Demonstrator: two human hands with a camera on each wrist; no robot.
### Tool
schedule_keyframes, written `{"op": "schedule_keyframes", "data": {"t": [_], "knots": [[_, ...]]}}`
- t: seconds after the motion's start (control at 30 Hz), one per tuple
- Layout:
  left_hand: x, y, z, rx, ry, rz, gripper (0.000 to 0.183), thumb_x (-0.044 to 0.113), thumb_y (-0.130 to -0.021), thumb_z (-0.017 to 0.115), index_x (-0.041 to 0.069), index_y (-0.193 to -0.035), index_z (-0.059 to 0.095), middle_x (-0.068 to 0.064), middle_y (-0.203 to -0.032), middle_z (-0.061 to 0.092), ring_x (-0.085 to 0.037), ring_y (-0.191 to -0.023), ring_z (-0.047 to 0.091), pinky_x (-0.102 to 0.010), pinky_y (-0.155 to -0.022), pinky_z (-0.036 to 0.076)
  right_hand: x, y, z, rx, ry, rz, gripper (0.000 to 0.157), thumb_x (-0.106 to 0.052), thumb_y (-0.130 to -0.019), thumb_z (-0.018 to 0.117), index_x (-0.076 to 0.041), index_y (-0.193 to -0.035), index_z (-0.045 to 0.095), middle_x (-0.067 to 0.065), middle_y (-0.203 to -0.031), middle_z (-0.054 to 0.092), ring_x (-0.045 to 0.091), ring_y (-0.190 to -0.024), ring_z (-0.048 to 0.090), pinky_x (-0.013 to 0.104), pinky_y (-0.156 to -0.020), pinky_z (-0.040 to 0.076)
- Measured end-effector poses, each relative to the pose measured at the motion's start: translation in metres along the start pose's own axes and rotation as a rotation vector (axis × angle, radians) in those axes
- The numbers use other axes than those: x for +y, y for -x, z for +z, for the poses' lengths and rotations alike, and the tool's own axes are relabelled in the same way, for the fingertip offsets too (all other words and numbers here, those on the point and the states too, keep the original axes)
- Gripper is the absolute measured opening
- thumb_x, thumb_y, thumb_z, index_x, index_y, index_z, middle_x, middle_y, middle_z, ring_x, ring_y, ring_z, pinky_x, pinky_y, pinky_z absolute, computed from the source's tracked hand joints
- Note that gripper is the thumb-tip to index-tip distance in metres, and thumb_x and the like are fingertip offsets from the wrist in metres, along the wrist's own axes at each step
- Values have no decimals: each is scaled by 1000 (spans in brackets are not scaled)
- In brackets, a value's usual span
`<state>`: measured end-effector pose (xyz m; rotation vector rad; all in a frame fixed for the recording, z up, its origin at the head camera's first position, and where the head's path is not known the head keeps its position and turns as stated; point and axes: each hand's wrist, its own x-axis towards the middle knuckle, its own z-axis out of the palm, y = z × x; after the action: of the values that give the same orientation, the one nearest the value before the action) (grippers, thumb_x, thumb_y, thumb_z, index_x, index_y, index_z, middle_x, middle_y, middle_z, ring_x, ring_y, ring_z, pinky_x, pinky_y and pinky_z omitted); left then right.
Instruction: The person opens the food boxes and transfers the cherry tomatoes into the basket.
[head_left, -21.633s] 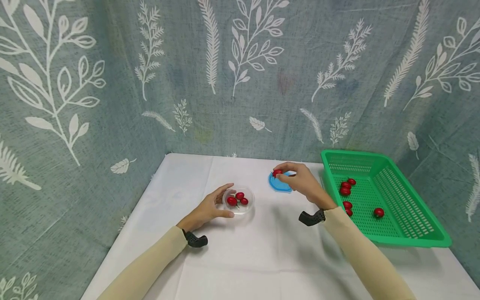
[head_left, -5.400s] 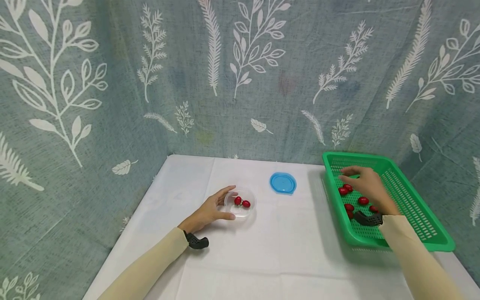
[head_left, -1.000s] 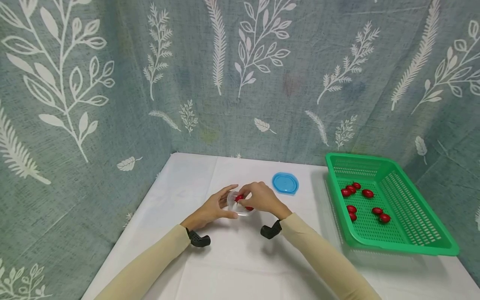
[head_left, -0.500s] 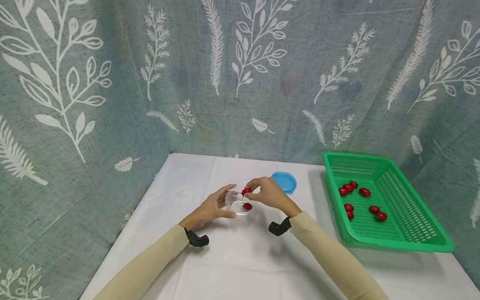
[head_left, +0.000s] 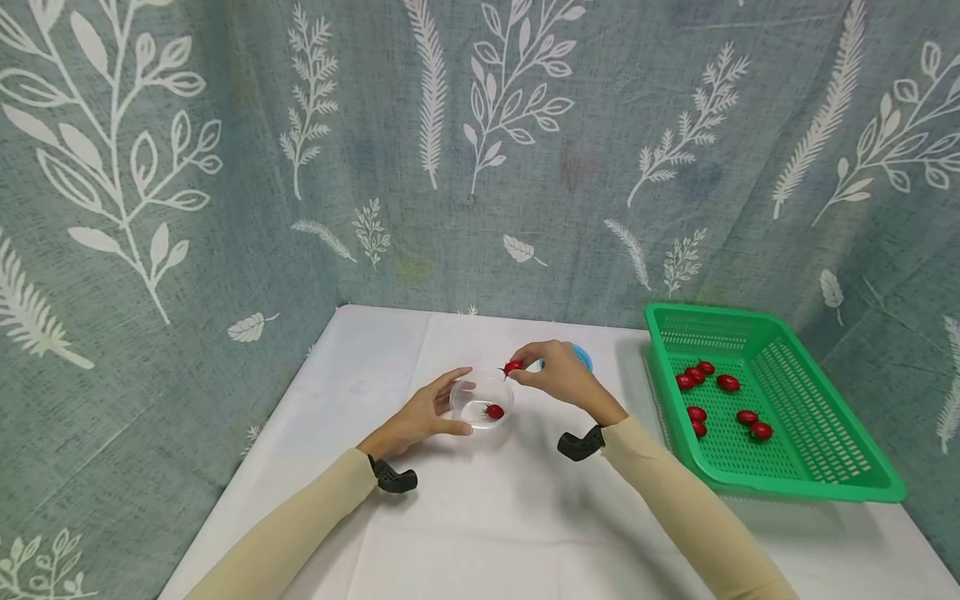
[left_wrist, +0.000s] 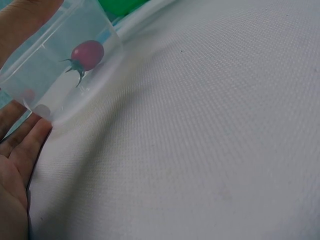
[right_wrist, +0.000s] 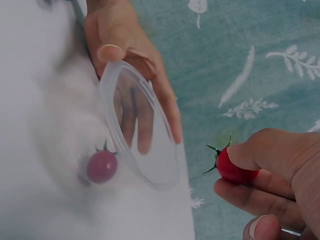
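My left hand (head_left: 420,419) curves round the near-left side of a clear round plastic tub (head_left: 482,423), thumb and fingers on its wall. One red cherry tomato (head_left: 494,412) with a green stem lies inside the tub; through the wall, the left wrist view shows this tomato (left_wrist: 88,55) too. Just beyond the tub's right rim, my right hand (head_left: 561,372) pinches another cherry tomato (head_left: 513,367) between thumb and fingers. In the right wrist view that held tomato (right_wrist: 234,167) has its stem pointing toward the tub (right_wrist: 140,125). The blue lid (head_left: 581,357) is partly hidden behind my right hand.
A green plastic basket (head_left: 795,492) with slotted walls stands at the right, several cherry tomatoes (head_left: 727,383) scattered on its floor. White cloth (head_left: 465,533) covers the table. A patterned grey-green curtain (head_left: 420,233) hangs along the back and left side.
Over the last second my right hand lifts a tomato out of the tub and moves right with it. One tomato is left inside; earlier it held several. My left hand stays at the tub.
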<state>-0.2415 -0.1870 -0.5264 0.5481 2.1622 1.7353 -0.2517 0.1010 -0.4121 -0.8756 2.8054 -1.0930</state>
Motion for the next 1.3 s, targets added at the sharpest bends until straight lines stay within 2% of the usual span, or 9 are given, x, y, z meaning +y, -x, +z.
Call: {"op": "schedule_keyframes", "data": {"t": [0.23, 0.47, 0.67, 0.93, 1.1, 1.3], "knots": [[0, 1, 1, -4, -1, -7, 104, 25, -74, 95, 37, -158, 35, -1, -158, 42, -24, -148, 37, -37, -117, 37, 4, 8, -16, 45, 14, 28, 16, -27, -93, 78, -18, -107, 80, -7, -95, 75, 13, -82, 66, 32, -66, 53], [1, 2, 0, -17, -1, -4, 106, 26, -75, 95, 33, -161, 33, -1, -158, 42, -25, -149, 35, -37, -118, 35, 15, 18, -31, 65, 20, 55, 18, -29, -94, 77, -18, -108, 80, -3, -99, 76, 15, -81, 64, 33, -62, 50], [1, 2, 0, -14, 12, -12, 105, 24, -75, 95, 36, -160, 35, -1, -159, 41, -25, -150, 35, -38, -118, 35, 20, 26, -48, 95, 37, 88, 22, -28, -94, 77, -17, -112, 79, 0, -101, 76, 19, -93, 65, 38, -77, 53], [1, 2, -1, -11, -4, -9, 107, 23, -76, 94, 29, -162, 31, -1, -162, 37, -26, -151, 31, -39, -120, 33, 33, 40, -68, 107, 29, 110, 18, -26, -96, 76, -15, -110, 79, 2, -105, 76, 22, -102, 65, 44, -88, 52], [3, 2, -1, -2, -15, -5, 105, 21, -77, 94, 32, -162, 32, 0, -162, 37, -25, -151, 32, -38, -119, 33, 37, 50, -82, 109, 17, 137, 20, -24, -98, 74, -12, -113, 78, 6, -109, 75, 25, -103, 65, 45, -87, 52], [2, 0, -1, -12, -26, 0, 106, 23, -78, 93, 28, -163, 30, -1, -162, 37, -25, -151, 32, -37, -119, 34, 48, 63, -95, 133, 61, 191, 22, -31, -98, 73, -17, -114, 79, 8, -113, 74, 27, -101, 65, 45, -80, 55]]}}
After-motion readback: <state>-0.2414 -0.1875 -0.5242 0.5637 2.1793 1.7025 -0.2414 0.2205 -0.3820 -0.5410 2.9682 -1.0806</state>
